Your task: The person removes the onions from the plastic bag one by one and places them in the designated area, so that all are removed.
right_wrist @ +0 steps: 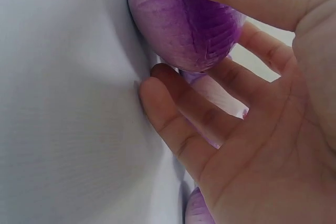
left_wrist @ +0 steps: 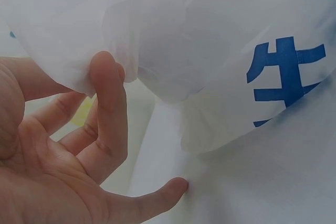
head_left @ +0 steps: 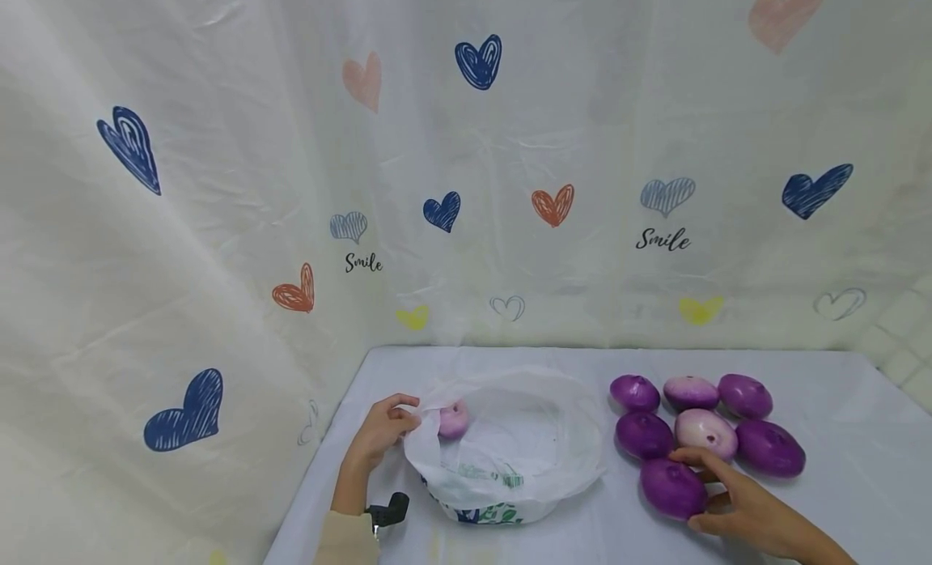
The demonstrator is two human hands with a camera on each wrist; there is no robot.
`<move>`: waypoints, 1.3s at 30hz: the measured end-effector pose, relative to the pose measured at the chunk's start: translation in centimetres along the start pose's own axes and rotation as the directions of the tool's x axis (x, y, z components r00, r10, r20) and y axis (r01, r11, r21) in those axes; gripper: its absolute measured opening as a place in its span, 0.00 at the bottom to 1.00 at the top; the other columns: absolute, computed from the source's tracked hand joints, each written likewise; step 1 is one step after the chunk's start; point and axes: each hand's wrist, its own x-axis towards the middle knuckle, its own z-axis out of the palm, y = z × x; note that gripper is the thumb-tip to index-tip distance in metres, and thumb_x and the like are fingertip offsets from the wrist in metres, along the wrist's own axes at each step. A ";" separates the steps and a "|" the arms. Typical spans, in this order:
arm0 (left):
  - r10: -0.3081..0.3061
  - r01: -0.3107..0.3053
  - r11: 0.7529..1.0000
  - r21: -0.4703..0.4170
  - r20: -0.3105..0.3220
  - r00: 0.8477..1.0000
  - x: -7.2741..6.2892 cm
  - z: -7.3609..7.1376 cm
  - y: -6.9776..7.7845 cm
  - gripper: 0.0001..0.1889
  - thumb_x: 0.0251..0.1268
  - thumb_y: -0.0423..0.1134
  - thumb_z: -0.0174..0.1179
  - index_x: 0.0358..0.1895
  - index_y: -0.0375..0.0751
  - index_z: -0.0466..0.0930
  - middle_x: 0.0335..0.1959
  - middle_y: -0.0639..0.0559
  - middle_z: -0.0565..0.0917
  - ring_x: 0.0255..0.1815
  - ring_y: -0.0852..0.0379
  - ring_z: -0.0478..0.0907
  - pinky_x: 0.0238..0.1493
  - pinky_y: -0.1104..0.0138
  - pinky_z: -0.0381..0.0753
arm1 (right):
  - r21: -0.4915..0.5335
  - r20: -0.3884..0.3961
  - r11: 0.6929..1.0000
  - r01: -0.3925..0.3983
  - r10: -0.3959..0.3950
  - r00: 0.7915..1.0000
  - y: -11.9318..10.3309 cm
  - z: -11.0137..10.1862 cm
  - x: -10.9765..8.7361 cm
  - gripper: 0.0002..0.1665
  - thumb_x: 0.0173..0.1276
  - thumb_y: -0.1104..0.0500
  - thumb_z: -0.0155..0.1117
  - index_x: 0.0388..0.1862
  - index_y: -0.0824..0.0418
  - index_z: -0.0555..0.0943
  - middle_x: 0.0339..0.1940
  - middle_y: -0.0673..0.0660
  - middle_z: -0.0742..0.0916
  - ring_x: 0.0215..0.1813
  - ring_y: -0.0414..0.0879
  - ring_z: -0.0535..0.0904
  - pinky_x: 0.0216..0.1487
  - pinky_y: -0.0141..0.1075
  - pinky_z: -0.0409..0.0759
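Note:
A white plastic bag (head_left: 502, 492) with green and blue print stands with its mouth spread wide on the table. At its left rim my left hand (head_left: 382, 429) pinches the thin film between thumb and fingers; the left wrist view shows the bag's edge (left_wrist: 118, 30) there. One pale pink onion (head_left: 455, 419) lies inside, against the bag's left side. To the right, my right hand (head_left: 739, 500) grips a deep purple onion (head_left: 671, 489), thumb on the near side and fingers on the far side. In the right wrist view this onion (right_wrist: 184, 24) sits close against the white tabletop.
Several more onions sit in two rows just beyond my right hand, among them a pale one (head_left: 705, 433) and a dark purple one (head_left: 770, 448). A white cloth (head_left: 837, 387) covers the table. Behind it hangs a curtain (head_left: 597, 128) printed with hearts.

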 end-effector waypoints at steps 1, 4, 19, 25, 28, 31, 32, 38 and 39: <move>0.000 0.000 1.000 -0.001 -0.001 1.000 0.0 0.0 0.0 0.15 0.64 0.31 0.66 0.53 0.39 0.82 0.29 0.51 0.82 0.30 0.54 0.74 0.31 0.63 0.73 | 0.002 0.005 1.000 0.002 -0.002 1.000 0.0 0.0 0.0 0.42 0.65 0.66 0.71 0.74 0.67 0.62 0.68 0.23 0.66 0.56 0.23 0.72 0.43 0.31 0.83; 0.004 -0.004 1.000 -0.001 -0.001 1.000 -0.1 0.1 0.0 0.15 0.64 0.31 0.66 0.53 0.39 0.82 0.28 0.52 0.82 0.29 0.54 0.74 0.30 0.63 0.72 | 0.011 0.012 1.000 -0.011 0.011 1.000 -0.1 0.0 0.1 0.42 0.65 0.66 0.71 0.74 0.67 0.62 0.68 0.23 0.66 0.56 0.23 0.72 0.44 0.31 0.83; -0.004 0.004 1.000 -0.011 -0.013 1.000 -0.3 0.0 0.5 0.14 0.64 0.32 0.67 0.53 0.40 0.83 0.29 0.50 0.82 0.29 0.56 0.74 0.31 0.62 0.73 | -0.015 -0.012 1.000 0.004 -0.004 1.000 -0.4 -0.4 0.1 0.42 0.64 0.67 0.72 0.72 0.70 0.62 0.67 0.25 0.68 0.56 0.24 0.74 0.45 0.31 0.83; -0.002 0.002 1.000 -0.005 -0.009 1.000 -0.3 0.0 0.3 0.15 0.64 0.32 0.67 0.53 0.39 0.83 0.29 0.51 0.82 0.30 0.55 0.74 0.31 0.63 0.73 | -0.120 -0.123 0.992 -0.049 0.034 0.992 -1.4 -0.8 -0.2 0.36 0.64 0.65 0.73 0.68 0.66 0.69 0.63 0.26 0.74 0.58 0.21 0.74 0.44 0.30 0.82; 0.000 0.000 1.000 -0.002 -0.005 1.000 -0.3 0.1 0.2 0.15 0.64 0.32 0.67 0.53 0.39 0.82 0.29 0.51 0.82 0.30 0.55 0.75 0.31 0.63 0.73 | -0.180 -0.241 0.982 -0.064 0.019 0.970 -2.6 -0.7 0.6 0.31 0.62 0.66 0.75 0.63 0.64 0.74 0.57 0.30 0.79 0.55 0.21 0.76 0.44 0.28 0.81; 0.001 -0.001 1.000 0.000 -0.001 1.000 -0.2 0.1 0.1 0.15 0.64 0.32 0.67 0.53 0.39 0.82 0.29 0.51 0.82 0.30 0.55 0.75 0.31 0.63 0.73 | -0.228 -0.345 0.972 -0.055 -0.028 0.938 -4.2 -0.2 2.0 0.26 0.60 0.66 0.76 0.57 0.62 0.77 0.51 0.36 0.83 0.51 0.24 0.78 0.45 0.24 0.80; -0.002 0.002 1.000 -0.001 0.000 1.000 -0.1 0.1 0.0 0.15 0.64 0.32 0.67 0.53 0.39 0.82 0.29 0.51 0.82 0.30 0.55 0.75 0.31 0.63 0.73 | -0.225 -0.364 0.973 -0.044 -0.042 0.930 -4.9 0.1 2.6 0.25 0.61 0.67 0.75 0.56 0.61 0.78 0.50 0.38 0.83 0.50 0.25 0.78 0.46 0.23 0.80; 0.005 -0.005 1.000 0.001 0.002 1.000 0.0 0.0 0.0 0.14 0.64 0.32 0.67 0.53 0.39 0.83 0.29 0.52 0.83 0.29 0.56 0.75 0.30 0.63 0.72 | -0.209 -0.340 0.975 0.077 -0.146 0.929 -8.3 2.4 6.8 0.20 0.63 0.67 0.73 0.52 0.55 0.80 0.47 0.40 0.85 0.47 0.31 0.81 0.46 0.28 0.82; 0.003 -0.003 1.000 0.001 0.001 1.000 0.0 0.0 0.1 0.14 0.64 0.32 0.67 0.53 0.39 0.83 0.29 0.51 0.83 0.29 0.56 0.75 0.30 0.63 0.72 | -0.209 -0.325 0.973 0.102 -0.168 0.931 -8.8 3.0 7.6 0.20 0.63 0.66 0.74 0.52 0.55 0.80 0.47 0.40 0.85 0.47 0.31 0.81 0.45 0.30 0.83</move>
